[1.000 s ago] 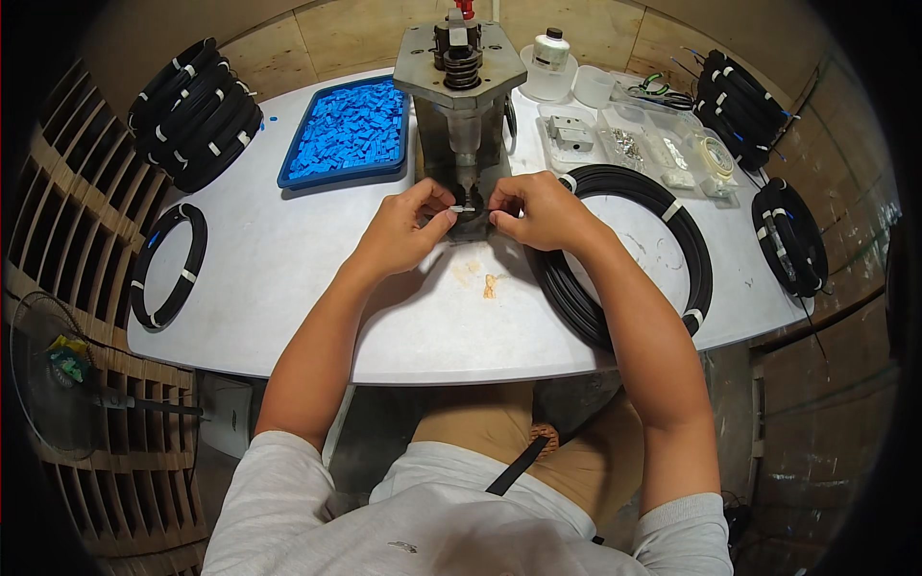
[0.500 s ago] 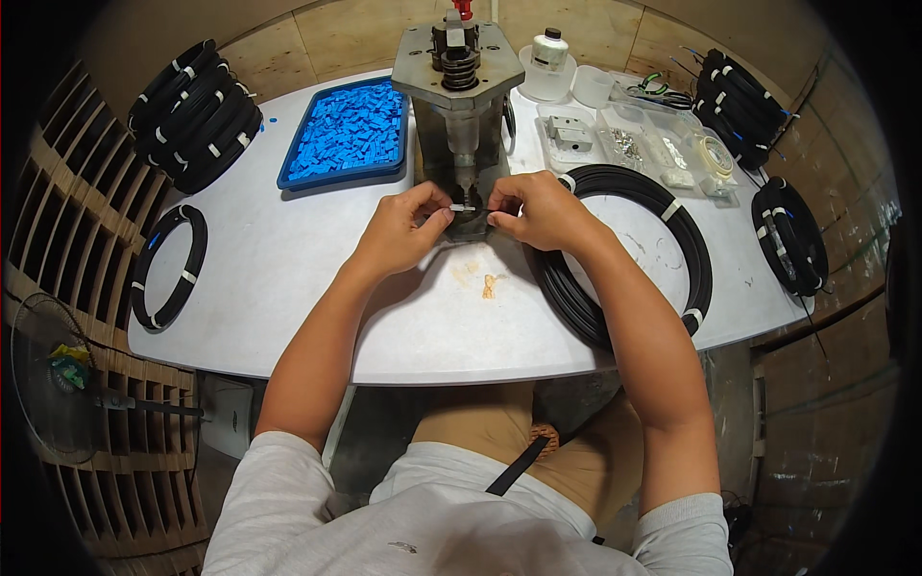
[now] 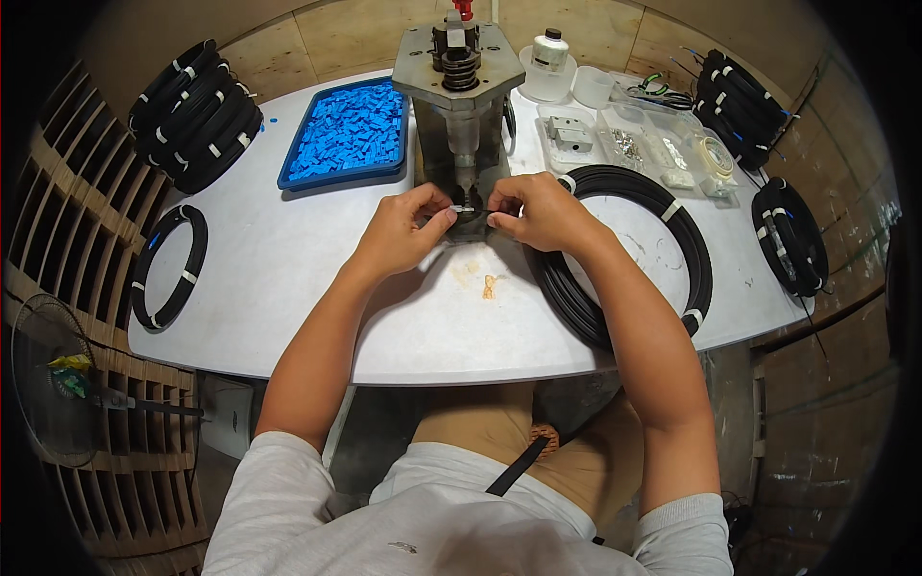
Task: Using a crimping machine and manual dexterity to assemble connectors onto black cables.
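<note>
At the foot of a grey metal press [image 3: 463, 125], my left hand [image 3: 408, 226] pinches a small silvery connector [image 3: 459, 208] between thumb and fingertips. Opposite it, my right hand [image 3: 533, 213] pinches the thin black cable [image 3: 486, 211] whose end meets the connector. Both pieces lie level under the press's upright ram, close to its lower tooling. The exact contact with the tooling is too small and dark to make out. Beside my right forearm lies a large black cable coil [image 3: 706, 259] with white ties, partly covered by that arm.
Left of the press stands a blue tray [image 3: 288, 180] of small blue pieces. Stacked black coils [image 3: 197, 115] and a single coil [image 3: 144, 269] are at the left. Clear bins [image 3: 629, 144], a white bottle [image 3: 549, 50] and more coils [image 3: 789, 240] stand at the right.
The connector has shifted slightly and now looks darker and partly covered at the press tooling. Both hands keep their pinch, nearly still.
</note>
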Available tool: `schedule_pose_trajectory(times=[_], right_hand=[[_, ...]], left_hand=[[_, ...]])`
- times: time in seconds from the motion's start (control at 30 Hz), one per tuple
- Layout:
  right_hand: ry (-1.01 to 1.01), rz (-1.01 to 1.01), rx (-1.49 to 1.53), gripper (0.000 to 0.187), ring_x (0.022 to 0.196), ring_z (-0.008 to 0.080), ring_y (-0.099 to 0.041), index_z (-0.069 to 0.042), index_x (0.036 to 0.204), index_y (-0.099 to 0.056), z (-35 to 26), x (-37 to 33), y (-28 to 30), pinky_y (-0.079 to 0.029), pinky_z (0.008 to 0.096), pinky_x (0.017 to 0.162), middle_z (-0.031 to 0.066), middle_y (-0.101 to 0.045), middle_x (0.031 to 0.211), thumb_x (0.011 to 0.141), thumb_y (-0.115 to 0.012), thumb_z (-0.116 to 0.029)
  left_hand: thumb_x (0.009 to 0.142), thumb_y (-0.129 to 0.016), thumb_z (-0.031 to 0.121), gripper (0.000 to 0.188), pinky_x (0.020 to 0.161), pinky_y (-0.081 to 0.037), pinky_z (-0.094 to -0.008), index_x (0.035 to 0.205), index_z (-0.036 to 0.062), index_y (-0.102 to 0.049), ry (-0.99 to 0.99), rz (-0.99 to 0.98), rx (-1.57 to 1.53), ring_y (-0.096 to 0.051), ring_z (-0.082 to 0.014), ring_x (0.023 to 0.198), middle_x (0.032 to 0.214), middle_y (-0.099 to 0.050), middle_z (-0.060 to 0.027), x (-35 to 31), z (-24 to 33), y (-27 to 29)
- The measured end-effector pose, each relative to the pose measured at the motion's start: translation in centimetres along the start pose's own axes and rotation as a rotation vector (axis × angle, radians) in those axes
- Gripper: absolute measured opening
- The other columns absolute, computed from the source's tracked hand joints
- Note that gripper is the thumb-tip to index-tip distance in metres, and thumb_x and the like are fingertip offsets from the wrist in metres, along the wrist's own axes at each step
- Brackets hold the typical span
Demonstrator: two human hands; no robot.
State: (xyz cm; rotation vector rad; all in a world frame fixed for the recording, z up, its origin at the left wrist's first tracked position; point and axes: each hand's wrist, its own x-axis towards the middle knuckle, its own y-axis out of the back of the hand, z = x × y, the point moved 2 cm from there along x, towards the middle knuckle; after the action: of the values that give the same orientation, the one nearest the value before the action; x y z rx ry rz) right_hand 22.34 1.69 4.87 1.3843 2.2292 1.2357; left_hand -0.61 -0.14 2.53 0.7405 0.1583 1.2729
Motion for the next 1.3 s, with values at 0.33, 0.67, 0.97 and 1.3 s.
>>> schedule_pose_trajectory(times=[0.33, 0.67, 0.97, 1.3], right_hand=[[0.025, 0.017, -0.013, 0.013, 0.072, 0.0223, -0.071, -0.001, 0.092, -0.074, 0.06, 0.02, 0.00, -0.055, 0.0336, 0.071, 0.0137, -0.074, 0.080, 0.087, -0.073, -0.013], [0.000, -0.005, 0.000, 0.014, 0.072, 0.0283, -0.071, -0.001, 0.091, -0.073, -0.14, 0.00, 0.00, -0.056, 0.0374, 0.071, 0.0162, -0.074, 0.080, 0.085, -0.073, -0.013], [0.017, -0.003, 0.007, 0.014, 0.074, 0.0284, -0.071, -0.001, 0.092, -0.073, 0.14, -0.02, -0.10, -0.056, 0.0370, 0.072, 0.0162, -0.074, 0.081, 0.086, -0.072, -0.013], [0.023, 0.010, -0.008, 0.014, 0.075, 0.0298, -0.071, -0.001, 0.094, -0.073, 0.15, 0.09, -0.11, -0.056, 0.0378, 0.073, 0.0165, -0.074, 0.083, 0.086, -0.072, -0.013]], left_hand=[[0.095, -0.072, 0.018, 0.022, 0.082, -0.056, -0.0320, 0.101, -0.0021, -0.068, -0.012, 0.003, -0.005, -0.073, -0.0174, 0.090, 0.092, -0.075, -0.0117, -0.02, -0.02, -0.07], [0.096, -0.071, 0.013, 0.019, 0.081, -0.056, -0.0308, 0.108, -0.0006, -0.066, -0.025, 0.025, -0.038, -0.074, -0.0180, 0.089, 0.095, -0.076, -0.0117, 0.02, -0.04, -0.21], [0.095, -0.070, 0.011, 0.018, 0.083, -0.057, -0.0326, 0.106, -0.0017, -0.066, -0.003, 0.002, -0.011, -0.075, -0.0212, 0.094, 0.095, -0.076, -0.0134, -0.02, 0.06, -0.24], [0.094, -0.071, 0.013, 0.019, 0.083, -0.057, -0.0337, 0.104, -0.0020, -0.066, -0.002, 0.000, -0.006, -0.076, -0.0240, 0.095, 0.096, -0.075, -0.0142, -0.10, 0.36, -0.14]])
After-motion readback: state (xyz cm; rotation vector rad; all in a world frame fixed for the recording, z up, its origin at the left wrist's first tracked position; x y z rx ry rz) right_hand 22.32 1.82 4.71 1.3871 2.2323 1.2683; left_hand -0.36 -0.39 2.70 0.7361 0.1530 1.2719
